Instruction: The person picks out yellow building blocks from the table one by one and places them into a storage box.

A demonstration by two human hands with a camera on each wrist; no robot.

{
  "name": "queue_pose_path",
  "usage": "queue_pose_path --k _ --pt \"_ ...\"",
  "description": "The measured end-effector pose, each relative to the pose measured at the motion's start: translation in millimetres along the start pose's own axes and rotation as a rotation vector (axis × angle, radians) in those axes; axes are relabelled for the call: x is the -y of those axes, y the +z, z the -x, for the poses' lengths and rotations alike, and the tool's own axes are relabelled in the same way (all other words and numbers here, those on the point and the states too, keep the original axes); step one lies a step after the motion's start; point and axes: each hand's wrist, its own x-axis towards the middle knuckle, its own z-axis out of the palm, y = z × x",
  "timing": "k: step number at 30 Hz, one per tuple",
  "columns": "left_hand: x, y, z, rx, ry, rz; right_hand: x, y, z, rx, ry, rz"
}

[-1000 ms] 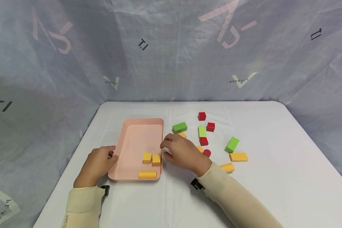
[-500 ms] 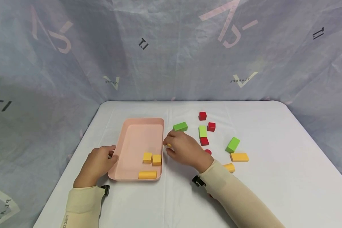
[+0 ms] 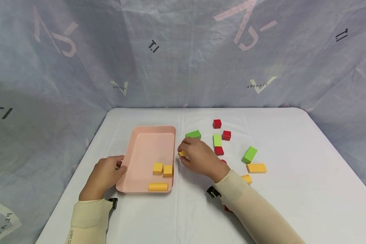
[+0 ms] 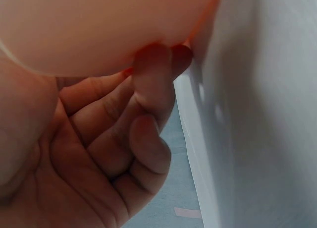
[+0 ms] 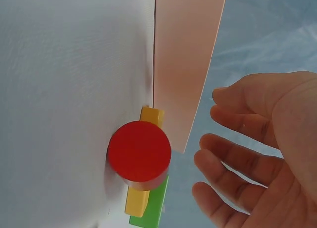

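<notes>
At the left rim of the pink tray (image 3: 149,145), my left hand (image 3: 105,173) has its thumb over the edge. In the left wrist view the curled fingers (image 4: 153,84) grip the tray wall from outside. My right hand (image 3: 201,157) hovers just right of the tray. In the right wrist view its thumb and fingers are loosely bent and apart, with nothing between them. A yellow block (image 3: 182,153) shows past its fingertips in the head view. A red cylinder (image 5: 140,151) stands below that hand, with yellow pieces partly hidden behind it and a green block (image 5: 151,208) alongside.
Two yellow cubes (image 3: 163,169) and a yellow half-round bar (image 3: 158,187) lie in the tray. Right of it are red cubes (image 3: 226,135), a light green block (image 3: 217,140), another green block (image 3: 249,155) and a yellow slab (image 3: 256,168). My right sleeve partly covers other pieces.
My right hand has shifted slightly right and away from me, off the tray's right rim. The yellow block has come into sight past its fingertips. My left hand stays put.
</notes>
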Motion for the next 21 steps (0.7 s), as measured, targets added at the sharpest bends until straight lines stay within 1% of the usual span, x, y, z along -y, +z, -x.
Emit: queue_pose_path --k 5,14,21 --pt "-1.8 -0.3 0.2 -0.004 0.0 0.007 -3.5 1.8 -0.6 -0.003 0.008 0.002" --pt "-2.3 -0.5 0.3 0.006 -0.012 0.009 -8.9 5.4 -0.3 -0.004 0.007 -0.005" --pt "-3.0 -0.6 0.6 0.004 -0.007 0.005 -10.6 7.0 -0.2 0.028 0.042 0.02"
